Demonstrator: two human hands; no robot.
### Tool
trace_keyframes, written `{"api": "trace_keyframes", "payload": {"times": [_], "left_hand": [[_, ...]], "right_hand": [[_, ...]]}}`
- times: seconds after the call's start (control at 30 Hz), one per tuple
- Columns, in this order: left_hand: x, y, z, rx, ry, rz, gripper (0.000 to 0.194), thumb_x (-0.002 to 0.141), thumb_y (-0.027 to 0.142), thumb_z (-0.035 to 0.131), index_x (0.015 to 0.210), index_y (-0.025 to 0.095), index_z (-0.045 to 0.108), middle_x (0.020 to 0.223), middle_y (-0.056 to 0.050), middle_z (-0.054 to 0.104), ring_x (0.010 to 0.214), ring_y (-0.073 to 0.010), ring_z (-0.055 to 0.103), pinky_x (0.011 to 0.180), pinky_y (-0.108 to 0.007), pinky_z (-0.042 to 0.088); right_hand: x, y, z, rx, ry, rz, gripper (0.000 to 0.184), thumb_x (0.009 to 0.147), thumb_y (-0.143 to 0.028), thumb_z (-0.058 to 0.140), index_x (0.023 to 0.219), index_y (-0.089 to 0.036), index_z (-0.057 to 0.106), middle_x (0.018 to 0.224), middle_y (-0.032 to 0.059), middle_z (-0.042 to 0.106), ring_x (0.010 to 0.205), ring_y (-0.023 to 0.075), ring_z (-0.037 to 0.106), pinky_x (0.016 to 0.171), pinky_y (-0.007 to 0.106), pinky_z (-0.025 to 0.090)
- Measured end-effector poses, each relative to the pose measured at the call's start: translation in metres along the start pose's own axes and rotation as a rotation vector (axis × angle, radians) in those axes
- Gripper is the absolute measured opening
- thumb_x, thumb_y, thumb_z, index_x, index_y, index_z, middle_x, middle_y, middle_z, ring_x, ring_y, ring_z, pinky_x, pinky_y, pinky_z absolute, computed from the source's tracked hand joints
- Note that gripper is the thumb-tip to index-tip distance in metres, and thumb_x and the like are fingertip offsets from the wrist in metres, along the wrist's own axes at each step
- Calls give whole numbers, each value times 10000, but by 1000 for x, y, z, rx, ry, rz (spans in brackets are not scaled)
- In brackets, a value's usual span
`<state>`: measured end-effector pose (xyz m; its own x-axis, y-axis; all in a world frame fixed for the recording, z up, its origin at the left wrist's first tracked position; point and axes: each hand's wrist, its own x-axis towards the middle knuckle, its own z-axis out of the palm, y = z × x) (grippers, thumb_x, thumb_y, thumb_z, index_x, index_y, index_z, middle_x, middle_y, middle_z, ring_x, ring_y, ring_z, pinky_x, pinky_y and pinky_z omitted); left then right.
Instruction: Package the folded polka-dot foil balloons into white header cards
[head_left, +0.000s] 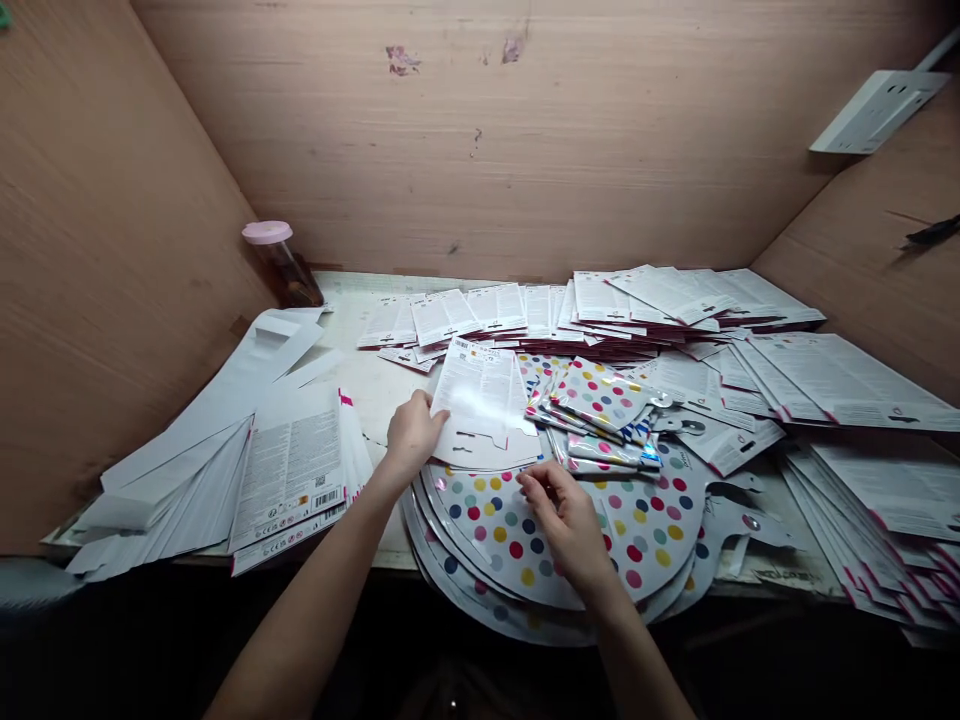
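Note:
My left hand point(415, 432) grips the left edge of a white printed packet point(480, 395), thumb on top. The packet has a barcode at its far end and a die-cut slot at its near end. My right hand point(566, 515) hovers just below the packet's near edge, thumb and forefinger pinched together; what lies between them, if anything, is too small to make out. Beneath both hands lies a stack of flat, round polka-dot foil balloons point(495, 520), tails pointing right. Folded polka-dot foil balloons point(600, 395) are piled right of the packet.
White printed packets point(510, 308) lie in overlapping rows along the back, and more packets point(885, 490) are heaped at the right. At left are a stack of printed packets point(289, 470) and blank white sheets point(187, 480). A pink-lidded jar point(283, 262) stands in the back left corner.

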<state>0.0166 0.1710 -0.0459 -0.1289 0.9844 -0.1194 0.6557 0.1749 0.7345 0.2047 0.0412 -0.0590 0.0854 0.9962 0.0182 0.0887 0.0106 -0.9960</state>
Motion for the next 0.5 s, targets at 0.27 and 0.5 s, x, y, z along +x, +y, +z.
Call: {"api": "trace_keyframes", "payload": {"times": [0.27,0.5], "left_hand": [[-112,-22,13,-606,-101,142,428,875,484,560,1167,233,374,1054,-81,694,925,-231,699,785,-356,570],[-137,-64,14,-516,-107,98,571,630,408,820,1101,225,555,1045,-110,698,1021,-349,659,884,-455,534]], "right_hand": [[-16,-3,45,1166,208,462,402,630,-330,878,953,-153,717,943,60,733,905,170,683,854,278,520],[-30,-3,46,1210,165,398,273,708,-317,842,903,-194,697,935,16,722,854,152,652,771,275,525]]}}
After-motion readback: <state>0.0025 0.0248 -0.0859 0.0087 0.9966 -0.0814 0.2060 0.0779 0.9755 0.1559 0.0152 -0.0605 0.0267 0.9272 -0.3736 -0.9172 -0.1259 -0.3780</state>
